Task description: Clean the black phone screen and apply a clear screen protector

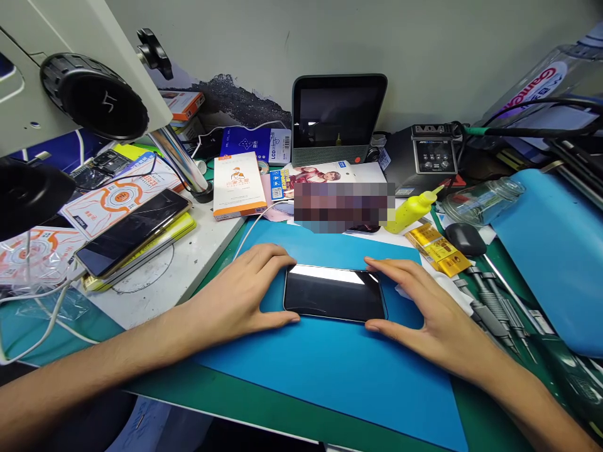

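Note:
A black phone [333, 294] lies screen up, lengthwise, on a blue mat [330, 370]. My left hand [245, 290] frames its left end, thumb at the near corner and fingers curled over the far corner. My right hand [424, 307] does the same at the right end, thumb on the near right corner and index finger on the far one. Both hands grip the phone by its ends while it rests flat on the mat.
A microscope arm [70, 81] overhangs the left. Stacked phones [134, 232] and boxes [238, 185] lie on a white board. Behind are a small screen device [336, 119], a soldering station [433, 150], a yellow squeeze bottle [412, 210], yellow packets [438, 248] and screwdrivers [490, 307].

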Demonstrator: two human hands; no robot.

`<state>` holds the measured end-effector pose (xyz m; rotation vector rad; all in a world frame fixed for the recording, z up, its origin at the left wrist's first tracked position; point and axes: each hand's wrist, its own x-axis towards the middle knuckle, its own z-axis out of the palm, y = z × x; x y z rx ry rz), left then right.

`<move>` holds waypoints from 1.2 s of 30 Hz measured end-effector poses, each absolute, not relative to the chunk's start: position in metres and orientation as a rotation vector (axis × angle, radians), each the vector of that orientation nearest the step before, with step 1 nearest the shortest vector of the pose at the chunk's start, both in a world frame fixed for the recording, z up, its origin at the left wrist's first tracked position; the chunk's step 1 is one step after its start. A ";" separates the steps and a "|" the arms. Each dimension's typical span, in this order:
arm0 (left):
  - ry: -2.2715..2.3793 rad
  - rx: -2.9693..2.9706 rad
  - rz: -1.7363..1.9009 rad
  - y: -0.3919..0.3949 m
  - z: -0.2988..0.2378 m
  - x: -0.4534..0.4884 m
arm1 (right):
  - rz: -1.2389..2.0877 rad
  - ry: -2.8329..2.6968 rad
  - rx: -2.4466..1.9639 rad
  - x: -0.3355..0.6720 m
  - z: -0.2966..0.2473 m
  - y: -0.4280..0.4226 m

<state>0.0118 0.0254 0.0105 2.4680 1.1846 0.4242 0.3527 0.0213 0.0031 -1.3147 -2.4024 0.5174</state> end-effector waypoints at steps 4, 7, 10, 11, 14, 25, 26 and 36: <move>1.190 2.448 0.378 0.026 0.012 0.011 | 0.514 -2.408 -1.303 0.353 0.002 0.022; 1.192 2.436 0.368 0.026 0.013 0.011 | 0.515 -2.413 -1.298 0.353 0.002 0.022; 1.195 2.430 0.377 0.026 0.013 0.011 | 0.518 -2.413 -1.311 0.353 0.002 0.022; 1.195 2.428 0.380 0.026 0.012 0.011 | 0.518 -2.413 -1.316 0.353 0.002 0.022; 1.195 2.427 0.381 0.026 0.011 0.010 | 0.524 -2.414 -1.321 0.352 0.002 0.022; 1.177 2.485 0.326 0.027 0.011 0.010 | 0.506 -2.440 -1.291 0.353 0.000 0.023; 1.177 2.495 0.328 0.027 0.011 0.010 | 0.506 -2.439 -1.286 0.353 -0.001 0.023; 1.171 2.561 0.317 0.027 0.010 0.009 | 0.514 -2.424 -1.286 0.354 -0.003 0.023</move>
